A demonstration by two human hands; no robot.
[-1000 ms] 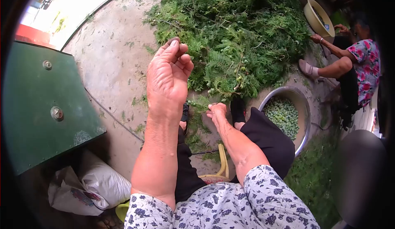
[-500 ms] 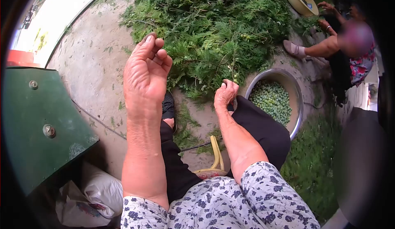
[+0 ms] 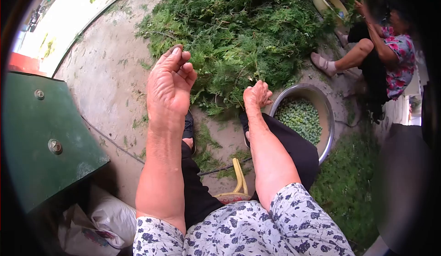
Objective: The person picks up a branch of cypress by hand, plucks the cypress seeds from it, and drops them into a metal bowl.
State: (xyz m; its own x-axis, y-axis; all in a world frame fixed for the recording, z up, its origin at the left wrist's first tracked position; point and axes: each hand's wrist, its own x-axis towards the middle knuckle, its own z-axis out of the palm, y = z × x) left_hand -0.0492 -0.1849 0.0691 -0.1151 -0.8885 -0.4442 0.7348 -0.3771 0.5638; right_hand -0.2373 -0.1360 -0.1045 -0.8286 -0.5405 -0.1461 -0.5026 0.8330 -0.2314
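Fingers of right hand (image 3: 256, 95) pinch a sprig (image 3: 251, 78) at green branch pile (image 3: 239, 26), beside steel bowl (image 3: 327, 113) of green seeds (image 3: 301, 118); left hand (image 3: 169, 88) raised, fingers half curled, palm hidden, grip unclear.

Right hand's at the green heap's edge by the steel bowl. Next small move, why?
Probably draw the right hand back toward the lap, pulling the green sprig free of the heap of green feathery branches. Its fingers look closed on the sprig at the heap's near edge, beside the round steel bowl of pale green berries; the left hand is raised.
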